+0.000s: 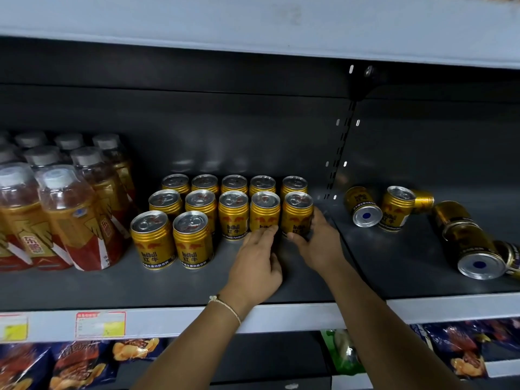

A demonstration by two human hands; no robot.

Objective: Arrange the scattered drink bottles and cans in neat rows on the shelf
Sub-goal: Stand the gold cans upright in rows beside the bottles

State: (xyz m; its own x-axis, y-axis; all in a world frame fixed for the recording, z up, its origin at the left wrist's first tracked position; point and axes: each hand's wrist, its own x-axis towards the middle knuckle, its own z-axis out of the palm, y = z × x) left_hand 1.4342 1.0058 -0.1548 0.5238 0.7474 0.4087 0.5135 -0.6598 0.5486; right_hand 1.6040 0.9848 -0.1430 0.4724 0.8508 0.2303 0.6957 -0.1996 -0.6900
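Gold cans (233,212) printed "RedBull" with 红牛 beneath stand upright in three rows on the dark shelf (168,285), pull-tabs up. I see my right hand (318,243) curled around the rightmost can (297,213) of the middle row, gripping its lower body. My left hand (257,260) lies with fingers straight, the tips touching the base of the neighbouring can (264,211). Further right, past the shelf seam, loose cans (363,206) lie on their sides, long axes level, silver bottoms facing me. Bottles (70,215) labelled 东鹏 stand far left.
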